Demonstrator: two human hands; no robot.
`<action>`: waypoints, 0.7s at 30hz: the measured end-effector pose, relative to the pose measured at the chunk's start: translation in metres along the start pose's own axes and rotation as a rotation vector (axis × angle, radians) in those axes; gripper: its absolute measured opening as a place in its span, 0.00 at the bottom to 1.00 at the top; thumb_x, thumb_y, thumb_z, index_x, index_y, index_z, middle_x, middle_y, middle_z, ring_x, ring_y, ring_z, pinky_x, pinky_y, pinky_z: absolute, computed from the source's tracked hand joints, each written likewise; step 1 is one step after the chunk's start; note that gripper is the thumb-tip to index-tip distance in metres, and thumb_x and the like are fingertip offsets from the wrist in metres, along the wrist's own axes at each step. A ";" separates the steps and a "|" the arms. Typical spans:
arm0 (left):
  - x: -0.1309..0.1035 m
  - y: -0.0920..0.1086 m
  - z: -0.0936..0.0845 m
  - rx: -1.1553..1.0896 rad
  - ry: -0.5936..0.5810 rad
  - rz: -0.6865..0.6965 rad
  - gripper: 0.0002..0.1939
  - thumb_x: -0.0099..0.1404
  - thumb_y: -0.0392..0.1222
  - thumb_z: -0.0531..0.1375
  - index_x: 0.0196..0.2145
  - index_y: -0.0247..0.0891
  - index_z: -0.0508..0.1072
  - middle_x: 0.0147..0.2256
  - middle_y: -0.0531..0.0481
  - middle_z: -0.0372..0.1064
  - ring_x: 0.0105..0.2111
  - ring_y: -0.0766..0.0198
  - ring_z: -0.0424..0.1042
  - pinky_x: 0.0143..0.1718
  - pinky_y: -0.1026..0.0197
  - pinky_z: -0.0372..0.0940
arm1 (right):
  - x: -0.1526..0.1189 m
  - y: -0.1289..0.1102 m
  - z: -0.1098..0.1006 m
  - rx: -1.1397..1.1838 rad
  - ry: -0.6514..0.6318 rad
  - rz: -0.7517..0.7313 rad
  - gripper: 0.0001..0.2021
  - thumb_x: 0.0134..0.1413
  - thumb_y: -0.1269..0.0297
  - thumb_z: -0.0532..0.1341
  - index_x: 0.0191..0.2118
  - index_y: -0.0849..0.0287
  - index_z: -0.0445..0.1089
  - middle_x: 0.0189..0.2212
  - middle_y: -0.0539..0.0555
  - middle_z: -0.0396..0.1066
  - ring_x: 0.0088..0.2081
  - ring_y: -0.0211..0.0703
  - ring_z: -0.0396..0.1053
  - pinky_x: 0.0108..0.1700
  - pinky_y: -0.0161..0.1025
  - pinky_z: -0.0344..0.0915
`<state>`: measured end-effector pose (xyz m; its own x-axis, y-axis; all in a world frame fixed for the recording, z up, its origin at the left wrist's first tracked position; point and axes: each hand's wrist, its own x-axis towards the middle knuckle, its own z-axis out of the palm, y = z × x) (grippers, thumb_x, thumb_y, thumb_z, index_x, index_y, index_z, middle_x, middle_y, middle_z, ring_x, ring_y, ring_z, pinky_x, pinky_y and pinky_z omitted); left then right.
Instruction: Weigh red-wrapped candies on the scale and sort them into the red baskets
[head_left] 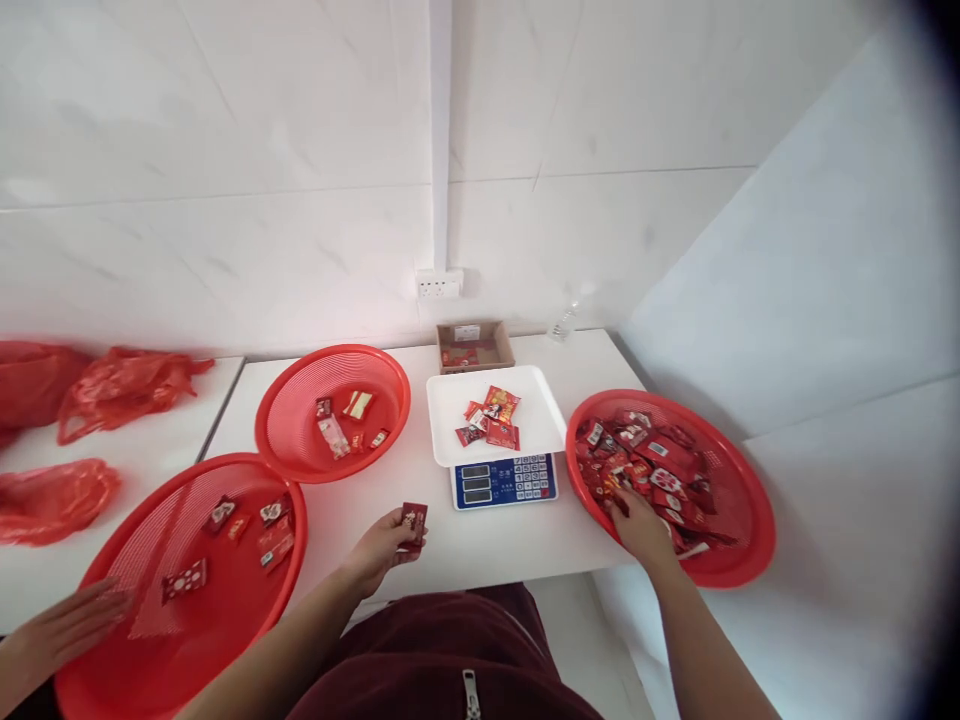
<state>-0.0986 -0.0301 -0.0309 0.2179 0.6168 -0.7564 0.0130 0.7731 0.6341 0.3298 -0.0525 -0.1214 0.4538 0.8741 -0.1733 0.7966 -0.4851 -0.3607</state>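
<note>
My left hand point(381, 550) is closed on a dark red candy packet point(414, 522), above the table's front edge. My right hand point(641, 522) reaches into the right red basket point(754, 510), its fingers bent among many red wrapped candy packets point(667, 455). Whatever sits between those fingertips is hard to make out. Between the hands stands a blue digital scale point(504, 483) with a white tray point(442, 420). Several red and dark candy packets point(501, 432) lie on the tray.
A red basket point(274, 400) behind and another red basket point(105, 560) at front left hold a few packets. A co-worker's hand point(82, 620) touches the front-left one. A cardboard box point(493, 350), clear plastic bottle point(564, 322) and red plastic bags point(127, 385) sit farther back.
</note>
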 end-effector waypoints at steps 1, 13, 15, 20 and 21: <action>0.000 0.000 -0.003 0.023 -0.006 -0.008 0.17 0.45 0.40 0.63 0.36 0.37 0.69 0.35 0.48 0.71 0.34 0.65 0.69 0.38 0.60 0.62 | -0.007 -0.001 -0.001 0.018 0.030 -0.006 0.20 0.53 0.61 0.50 0.47 0.62 0.70 0.53 0.63 0.66 0.56 0.52 0.61 0.56 0.47 0.57; 0.010 0.018 0.076 0.083 -0.093 0.031 0.19 0.45 0.41 0.62 0.38 0.37 0.69 0.35 0.50 0.70 0.33 0.65 0.68 0.37 0.61 0.62 | -0.007 -0.011 -0.038 -0.143 -0.200 0.006 0.22 0.51 0.56 0.57 0.51 0.58 0.66 0.53 0.62 0.64 0.48 0.53 0.67 0.46 0.44 0.61; 0.013 0.019 0.091 0.127 -0.077 0.073 0.18 0.45 0.40 0.62 0.37 0.37 0.69 0.33 0.51 0.69 0.33 0.66 0.68 0.36 0.61 0.61 | 0.003 -0.016 -0.039 -0.197 -0.221 -0.032 0.19 0.53 0.58 0.56 0.49 0.58 0.68 0.53 0.63 0.63 0.46 0.51 0.67 0.45 0.42 0.61; 0.021 0.019 0.109 0.141 -0.020 0.171 0.16 0.48 0.41 0.61 0.37 0.38 0.69 0.33 0.51 0.68 0.33 0.66 0.67 0.37 0.61 0.61 | 0.030 -0.001 -0.051 0.002 -0.180 -0.083 0.16 0.58 0.60 0.48 0.34 0.60 0.71 0.35 0.58 0.73 0.36 0.44 0.69 0.39 0.37 0.60; 0.022 0.018 0.110 0.139 -0.002 0.183 0.16 0.48 0.42 0.61 0.37 0.38 0.69 0.33 0.51 0.69 0.33 0.65 0.67 0.37 0.61 0.61 | 0.036 0.005 -0.056 0.067 -0.132 -0.072 0.17 0.58 0.58 0.48 0.34 0.60 0.71 0.33 0.58 0.74 0.35 0.44 0.69 0.39 0.37 0.61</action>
<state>0.0135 -0.0193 -0.0187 0.2307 0.7442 -0.6268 0.1071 0.6209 0.7766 0.3730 -0.0248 -0.0782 0.3367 0.9043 -0.2623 0.7948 -0.4223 -0.4357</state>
